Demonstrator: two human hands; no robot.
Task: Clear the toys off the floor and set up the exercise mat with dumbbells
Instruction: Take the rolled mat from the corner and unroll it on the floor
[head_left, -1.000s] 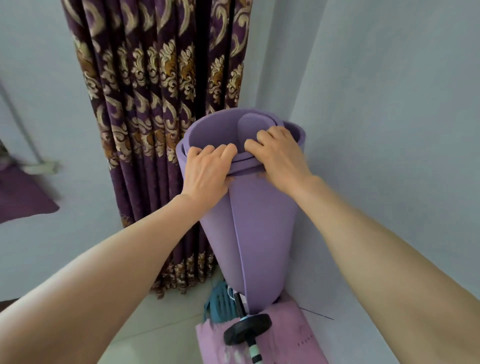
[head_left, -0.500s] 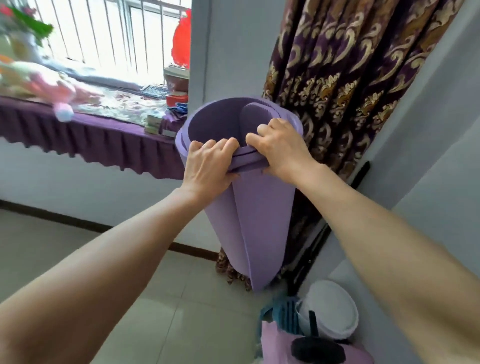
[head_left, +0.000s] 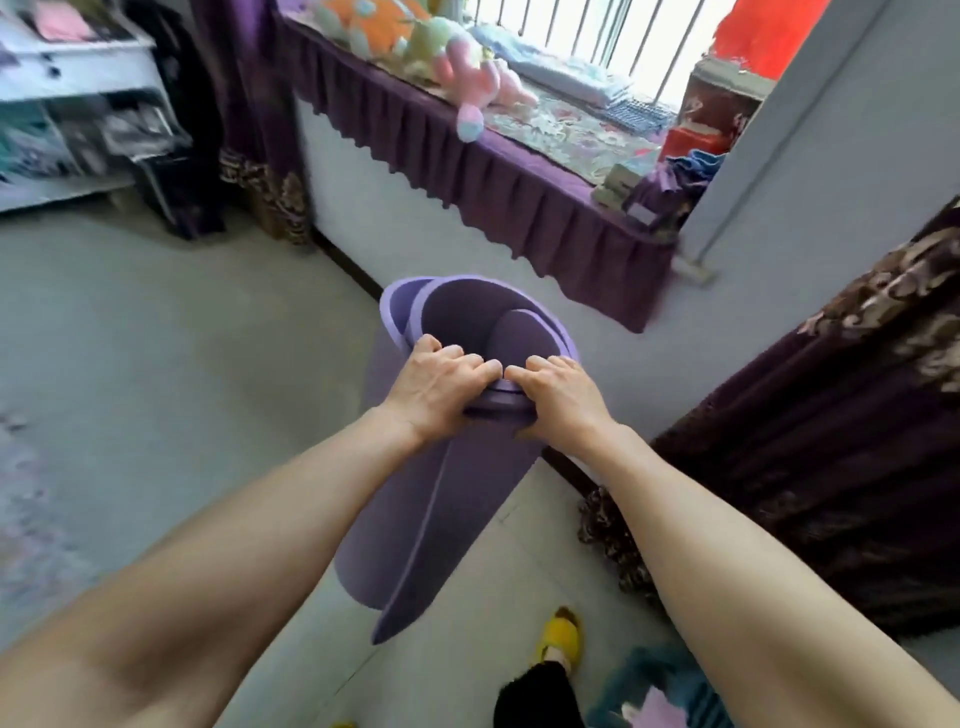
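Because the mat (head_left: 441, 499) is loosely rolled and would spring open if let go, both hands clamp its top rim side by side. The left hand (head_left: 441, 384) and the right hand (head_left: 558, 397) each hook their fingers (head_left: 480, 364) over the edge and into the hollow of the roll, pressed together, with the thumbs underneath on the outer face, so each pinches the layers of foam between fingers and thumb. Held this way, the roll hangs nearly upright in front of the body, its lower end and loose flap apparently clear of the floor (head_left: 156, 364), though whether it touches cannot be told. Gripping at the top lets the mat's own weight keep it straight while it is carried.

The floor ahead looks bare and open, a likely place to unroll it. Plush toys (head_left: 467, 67) lie on the window ledge (head_left: 519, 197), off the floor. A yellow slipper (head_left: 558, 636) shows below, beside the curtain (head_left: 831, 441). No dumbbells are visible, so that part appears undone.
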